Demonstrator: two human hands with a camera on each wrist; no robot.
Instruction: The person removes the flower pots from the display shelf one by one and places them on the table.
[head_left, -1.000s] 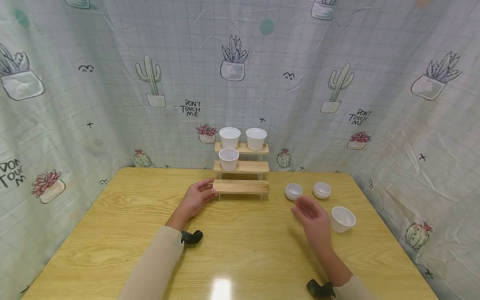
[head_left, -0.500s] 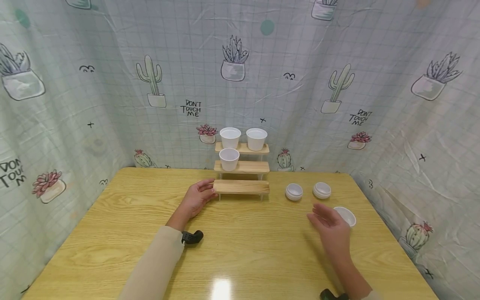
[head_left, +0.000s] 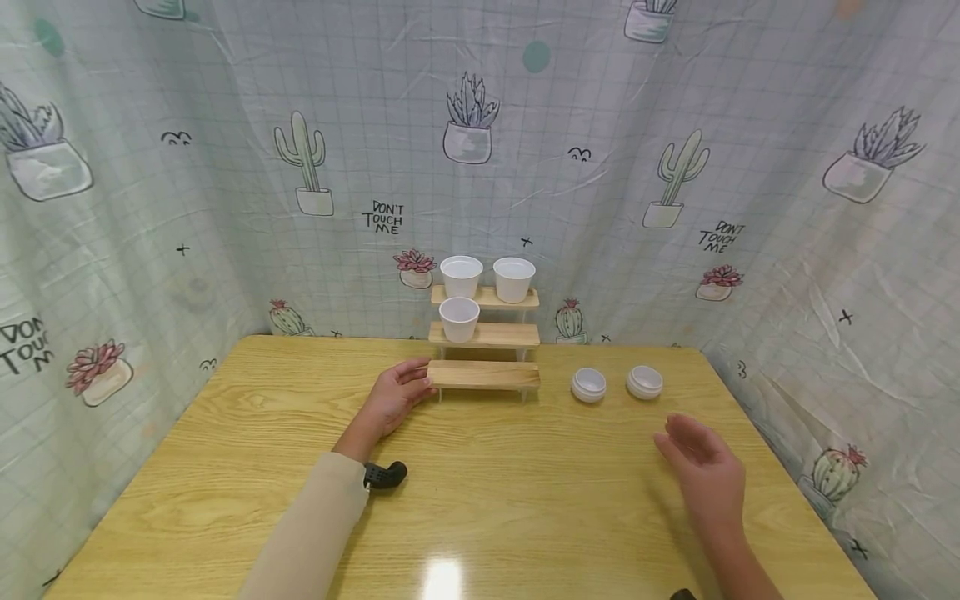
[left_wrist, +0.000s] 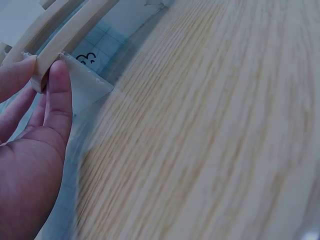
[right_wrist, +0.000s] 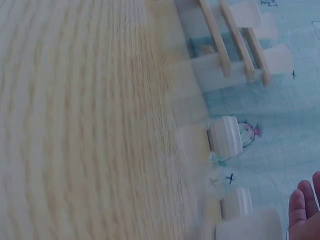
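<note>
My left hand (head_left: 393, 396) pinches the left end of the lowest board of a three-step wooden display stand (head_left: 483, 374). Thumb and fingers (left_wrist: 60, 95) close on that board's end in the left wrist view. Two white cups (head_left: 461, 277) stand on the top step, and another white cup (head_left: 459, 320) is at the left of the middle step. Over the table's right side is my right hand (head_left: 705, 467), fingers loosely bent and holding nothing. Beside its fingers the right wrist view has a white cup (right_wrist: 250, 227), which the hand hides in the head view.
Right of the stand, two low white ringed bowls (head_left: 588, 385) sit on the wooden table (head_left: 480, 492). A cactus-print curtain (head_left: 360, 150) hangs behind the table and along both sides.
My right hand has moved rightward and slightly toward me, away from the low bowls and in front of the cup at the right. The left hand keeps its place on the stand.
</note>
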